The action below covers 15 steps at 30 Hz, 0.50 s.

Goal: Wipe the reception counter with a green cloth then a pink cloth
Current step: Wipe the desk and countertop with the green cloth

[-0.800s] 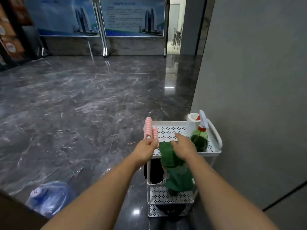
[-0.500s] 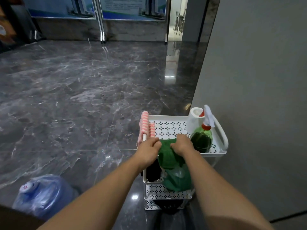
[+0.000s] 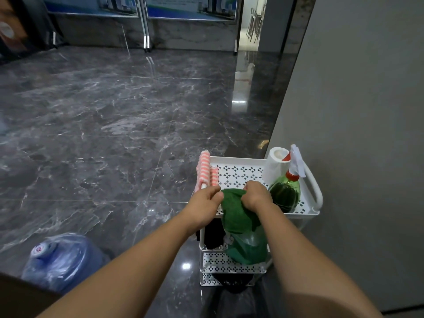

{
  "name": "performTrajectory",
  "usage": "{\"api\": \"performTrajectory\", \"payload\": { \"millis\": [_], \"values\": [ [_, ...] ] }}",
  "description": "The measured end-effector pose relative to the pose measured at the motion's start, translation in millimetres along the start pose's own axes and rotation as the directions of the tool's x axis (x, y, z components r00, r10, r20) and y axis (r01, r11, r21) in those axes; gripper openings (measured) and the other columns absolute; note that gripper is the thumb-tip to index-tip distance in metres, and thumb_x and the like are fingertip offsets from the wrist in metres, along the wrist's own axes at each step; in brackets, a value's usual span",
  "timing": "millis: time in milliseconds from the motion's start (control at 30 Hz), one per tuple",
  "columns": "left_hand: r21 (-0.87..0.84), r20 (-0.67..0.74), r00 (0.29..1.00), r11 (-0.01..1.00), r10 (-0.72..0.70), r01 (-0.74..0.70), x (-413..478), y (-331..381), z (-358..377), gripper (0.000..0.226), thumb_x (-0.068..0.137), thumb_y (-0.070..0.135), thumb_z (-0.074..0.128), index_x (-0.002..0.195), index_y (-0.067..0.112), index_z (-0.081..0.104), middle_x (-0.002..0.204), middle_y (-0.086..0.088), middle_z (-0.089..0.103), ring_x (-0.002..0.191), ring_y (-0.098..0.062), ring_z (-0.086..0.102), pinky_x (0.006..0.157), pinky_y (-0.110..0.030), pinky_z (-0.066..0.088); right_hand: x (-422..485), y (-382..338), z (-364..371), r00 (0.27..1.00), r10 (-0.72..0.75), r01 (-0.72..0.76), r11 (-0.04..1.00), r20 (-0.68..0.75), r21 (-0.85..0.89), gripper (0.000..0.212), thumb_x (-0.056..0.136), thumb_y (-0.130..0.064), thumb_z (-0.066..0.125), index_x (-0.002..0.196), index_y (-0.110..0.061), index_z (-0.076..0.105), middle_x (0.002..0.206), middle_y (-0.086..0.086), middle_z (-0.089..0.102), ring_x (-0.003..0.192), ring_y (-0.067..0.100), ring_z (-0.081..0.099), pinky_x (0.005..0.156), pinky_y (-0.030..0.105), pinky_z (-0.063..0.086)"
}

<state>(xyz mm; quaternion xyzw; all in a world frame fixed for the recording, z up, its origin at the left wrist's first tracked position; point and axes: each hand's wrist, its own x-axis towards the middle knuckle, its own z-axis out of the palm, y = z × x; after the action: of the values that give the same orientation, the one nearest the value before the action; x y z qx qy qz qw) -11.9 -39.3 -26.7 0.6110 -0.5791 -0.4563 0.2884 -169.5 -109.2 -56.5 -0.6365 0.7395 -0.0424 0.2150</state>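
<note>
Basically step zero. Water jug (image 3: pixel 62 260) cap mark: unreadable. Left hand (image 3: pixel 204 203) and right hand (image 3: pixel 257 195) both bunch the green cloth (image 3: pixel 236 214), which is draped over the cart (image 3: pixel 241 159) front rim. Pink cloth (image 3: pixel 205 171) hangs on the cart's left rail, untouched. No counter in view, so both wipes remain. Far posters (image 3: pixel 190 8): text too blurred.

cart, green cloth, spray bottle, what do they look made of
cart: likely moulded white plastic with a dull sheen; its shelves have punched diamond holes and rounded rims.
green cloth: soft, fuzzy matte fabric, possibly microfibre; it bunches and drapes.
spray bottle: glossy translucent green plastic with highlights on its ribs; the trigger head looks like white and red plastic.
</note>
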Motion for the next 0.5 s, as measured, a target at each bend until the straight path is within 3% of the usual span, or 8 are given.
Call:
{"api": "performTrajectory", "payload": {
  "millis": [233, 367, 500],
  "values": [
    [-0.086, -0.01, 1.0, 0.996, 0.021, -0.022, -36.9, 7.7, -29.7, 0.046, 0.097, 0.016, 0.056, 0.14, 0.006, 0.046, 0.135, 0.002, 0.053, 0.119, -0.011, 0.052, 0.099, -0.023, 0.038, -40.6, -5.1, -42.3, 0.99, -0.108, 0.116, 0.988, -0.09, 0.098, 0.012, 0.086, -0.011, 0.056, 0.089, -0.022, 0.053, 0.1, 0.003, 0.061, 0.092, 0.024, 0.058, 0.075, 0.035, 0.049],
    [-0.155, -0.049, 0.999, 0.988, 0.008, -0.015, -73.2, 3.5, -52.0, 0.062, 0.088, 0.005, 0.067, 0.144, 0.004, 0.04, 0.141, -0.009, 0.051, 0.119, -0.012, 0.053, 0.099, -0.026, 0.043, -84.0, -27.1, -59.6, 0.962, -0.27, 0.273, 0.96, -0.049, 0.068, 0.014, 0.084, -0.012, 0.061, 0.087, -0.025, 0.056, 0.098, 0.0, 0.062, 0.092, 0.023, 0.058, 0.083, 0.038, 0.051],
    [-0.189, -0.106, 0.994, 0.982, -0.026, 0.005, -128.8, -7.4, -77.3, 0.087, 0.082, 0.001, 0.072, 0.152, 0.011, 0.022, 0.153, -0.013, 0.034, 0.139, -0.022, 0.037, 0.109, -0.033, 0.037, -140.4, -59.6, -60.2, 0.89, -0.455, 0.454, 0.886, -0.008, 0.092, 0.017, 0.082, -0.012, 0.066, 0.079, -0.027, 0.057, 0.094, -0.001, 0.063, 0.09, 0.021, 0.059, 0.083, 0.037, 0.05]
  ]
}}
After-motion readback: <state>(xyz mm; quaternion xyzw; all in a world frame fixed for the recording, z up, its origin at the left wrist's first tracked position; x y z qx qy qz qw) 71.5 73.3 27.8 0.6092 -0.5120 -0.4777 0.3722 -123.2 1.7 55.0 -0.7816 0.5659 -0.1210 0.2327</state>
